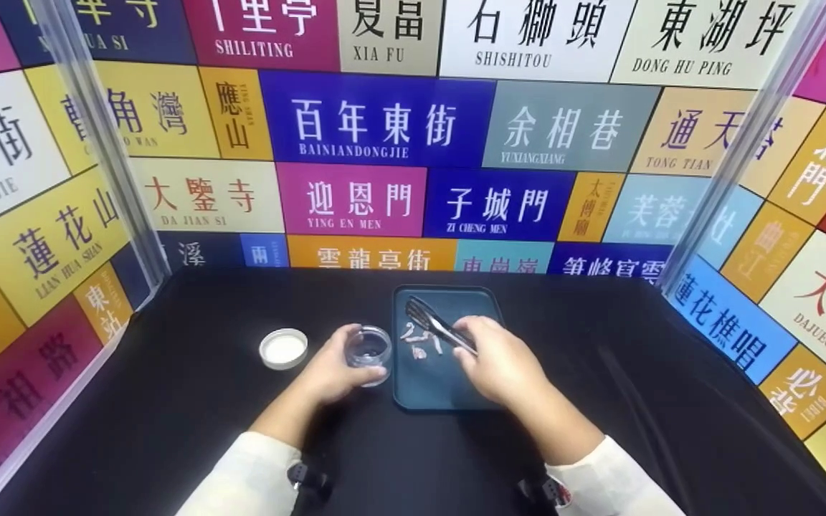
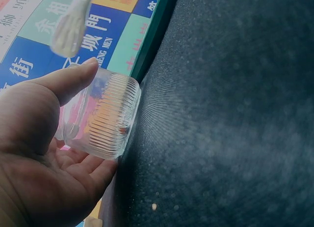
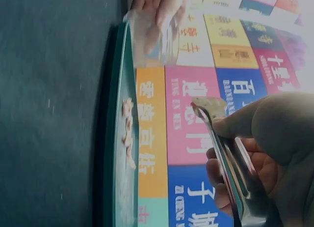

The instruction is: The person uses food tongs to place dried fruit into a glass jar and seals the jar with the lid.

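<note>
My left hand (image 1: 330, 369) grips a clear glass jar (image 1: 377, 358) by its sides, just left of the blue-green tray (image 1: 449, 394). Vertical ribs run around the jar (image 2: 110, 116) in the left wrist view, and its mouth is uncovered. Over the tray, my right hand (image 1: 502, 358) holds metal tongs (image 1: 438, 326) angled to the upper left. Several small pale, pinkish pieces (image 1: 419, 352) lie on the tray below the tong tips. In the right wrist view the tips of the tongs (image 3: 230, 163) look pale; I cannot tell whether a piece sits between them.
A round white lid (image 1: 284, 349) lies left of the jar on the black cloth (image 1: 191, 401). Panels printed with place names (image 1: 377, 118) stand behind and on both sides. Clear corner posts (image 1: 101, 136) rise at the back.
</note>
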{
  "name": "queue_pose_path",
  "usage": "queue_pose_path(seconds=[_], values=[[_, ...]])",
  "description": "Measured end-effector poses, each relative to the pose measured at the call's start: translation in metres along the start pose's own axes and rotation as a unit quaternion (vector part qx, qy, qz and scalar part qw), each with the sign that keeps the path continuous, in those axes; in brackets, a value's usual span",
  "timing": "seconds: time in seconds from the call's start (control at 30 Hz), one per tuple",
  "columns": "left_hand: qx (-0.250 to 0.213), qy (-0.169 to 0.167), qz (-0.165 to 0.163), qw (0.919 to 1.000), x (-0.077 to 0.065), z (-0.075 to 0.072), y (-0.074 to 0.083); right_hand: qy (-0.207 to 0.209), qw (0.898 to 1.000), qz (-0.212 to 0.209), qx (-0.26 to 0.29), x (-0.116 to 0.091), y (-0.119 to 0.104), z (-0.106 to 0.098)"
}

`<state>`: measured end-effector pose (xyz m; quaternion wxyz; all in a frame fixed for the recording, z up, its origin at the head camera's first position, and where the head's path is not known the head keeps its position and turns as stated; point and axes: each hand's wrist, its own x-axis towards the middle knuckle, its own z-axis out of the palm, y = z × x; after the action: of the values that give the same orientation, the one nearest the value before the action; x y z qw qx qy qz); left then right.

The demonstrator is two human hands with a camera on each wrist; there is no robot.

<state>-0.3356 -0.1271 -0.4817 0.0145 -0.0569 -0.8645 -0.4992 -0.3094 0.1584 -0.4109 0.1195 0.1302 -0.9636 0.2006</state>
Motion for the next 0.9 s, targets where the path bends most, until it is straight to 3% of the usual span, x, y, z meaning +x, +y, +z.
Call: queue_pose_path(seconds=[0.37,0.67,0.9], values=[[0.005,0.001,0.005,1.0,0.0,-0.001,0.001,0.013,0.999,-0.035,0.032,-0.012,-0.023,0.004],[-0.009,-0.002,0.005,1.0,0.0,-0.001,0.0,0.03,0.994,-0.095,0.037,-0.015,-0.029,0.013],[0.008,0.0,0.001,1.0,-0.001,-0.002,0.002,0.026,0.995,-0.089,0.043,-0.015,-0.029,0.014]])
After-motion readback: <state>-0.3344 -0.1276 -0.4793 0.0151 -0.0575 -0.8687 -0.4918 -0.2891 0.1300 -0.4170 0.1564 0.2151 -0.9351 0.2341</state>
